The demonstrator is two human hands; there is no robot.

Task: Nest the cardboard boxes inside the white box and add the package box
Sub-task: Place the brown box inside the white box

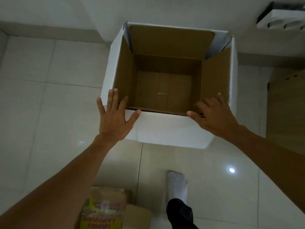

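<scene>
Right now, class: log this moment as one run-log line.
left hand: open, at white box corner | right hand: on rim | brown box: nested | printed box: floor

White box (168, 128) upright on floor, open; brown cardboard box (165, 66) nested inside, empty. Printed package box (105, 212) near bottom edge.

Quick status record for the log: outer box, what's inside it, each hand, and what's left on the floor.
white box: open-topped, on tiled floor
brown cardboard box: nested inside it, flaps up, empty
left hand: open, fingers spread at near-left corner
right hand: open, over near-right corner
printed cardboard box: on floor near the person, not yet in
</scene>
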